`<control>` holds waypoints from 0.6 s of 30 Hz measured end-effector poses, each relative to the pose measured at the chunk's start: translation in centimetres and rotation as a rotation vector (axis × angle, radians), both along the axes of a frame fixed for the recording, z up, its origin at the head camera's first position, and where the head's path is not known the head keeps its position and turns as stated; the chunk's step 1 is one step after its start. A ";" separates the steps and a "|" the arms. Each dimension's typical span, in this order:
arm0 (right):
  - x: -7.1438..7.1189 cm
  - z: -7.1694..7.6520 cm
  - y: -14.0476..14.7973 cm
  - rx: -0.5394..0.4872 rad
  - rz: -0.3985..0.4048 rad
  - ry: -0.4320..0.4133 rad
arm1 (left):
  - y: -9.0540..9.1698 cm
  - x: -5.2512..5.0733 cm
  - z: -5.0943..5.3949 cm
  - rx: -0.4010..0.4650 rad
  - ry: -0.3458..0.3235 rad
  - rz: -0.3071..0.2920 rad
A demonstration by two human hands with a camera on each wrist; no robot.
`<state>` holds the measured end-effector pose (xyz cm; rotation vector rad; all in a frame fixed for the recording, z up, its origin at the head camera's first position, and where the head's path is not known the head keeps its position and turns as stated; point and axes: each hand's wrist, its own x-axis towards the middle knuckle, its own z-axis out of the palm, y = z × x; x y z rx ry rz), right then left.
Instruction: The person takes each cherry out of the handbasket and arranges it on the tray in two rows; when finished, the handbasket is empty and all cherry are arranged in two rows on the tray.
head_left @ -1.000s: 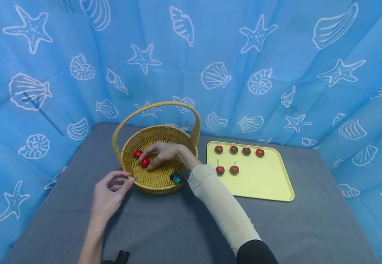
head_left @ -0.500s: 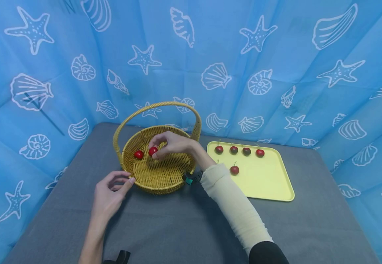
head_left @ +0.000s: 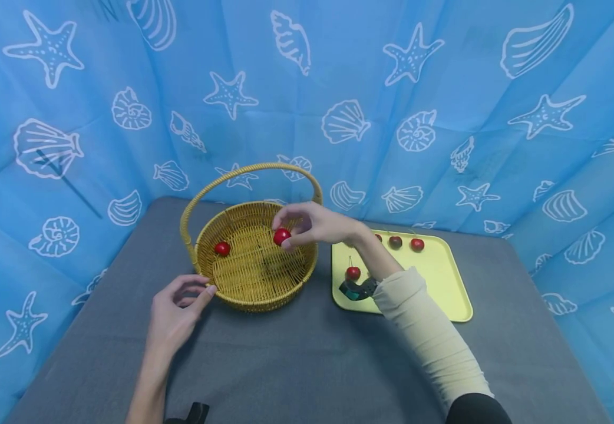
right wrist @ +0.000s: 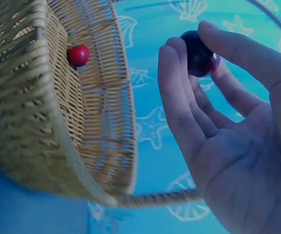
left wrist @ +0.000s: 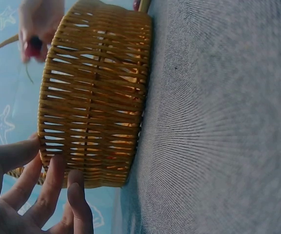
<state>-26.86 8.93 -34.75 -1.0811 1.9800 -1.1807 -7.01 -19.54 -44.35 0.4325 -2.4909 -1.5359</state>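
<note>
A round woven basket (head_left: 248,291) with a tall arched handle stands on the table. My left hand (head_left: 175,309) pinches its near left rim between thumb and fingers; the left wrist view shows the fingers (left wrist: 48,195) against the wicker. One red cherry (head_left: 222,248) lies inside at the left. Over the basket's right side, my right hand (head_left: 320,224) holds another cherry (head_left: 282,237) between thumb and fingertips. That held cherry (right wrist: 199,53) looks dark in the right wrist view. In the left wrist view a thin stem hangs below it.
Right of the basket lies a yellow tray (head_left: 434,288) with several cherries, some hidden behind my right forearm. One cherry (head_left: 353,273) sits near its left side. A blue curtain (head_left: 307,106) with shell and starfish prints hangs behind the grey-covered table (head_left: 286,365).
My right hand has picked a cherry from the basket's floor, lifted it and carried it rightward to above the basket's right side. My left hand has stayed at the rim.
</note>
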 end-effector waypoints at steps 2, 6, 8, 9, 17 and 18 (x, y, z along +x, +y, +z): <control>0.5 0.5 1.2 -0.015 0.011 0.003 | 0.0 0.0 0.0 -0.002 0.001 0.001; 1.1 1.1 3.9 -0.015 0.027 0.025 | 0.0 0.0 0.0 -0.004 -0.006 0.003; 1.3 1.2 5.5 -0.003 0.018 0.036 | 0.0 0.0 0.0 -0.004 -0.008 0.003; 1.3 1.3 6.3 0.006 0.007 0.035 | 0.0 0.0 0.0 -0.003 -0.010 0.005; 1.8 1.0 12.4 0.093 -0.131 0.011 | 0.0 0.0 0.0 0.008 -0.003 0.009; 1.8 0.9 13.2 0.096 -0.149 0.002 | 0.0 0.0 0.0 0.009 -0.001 0.009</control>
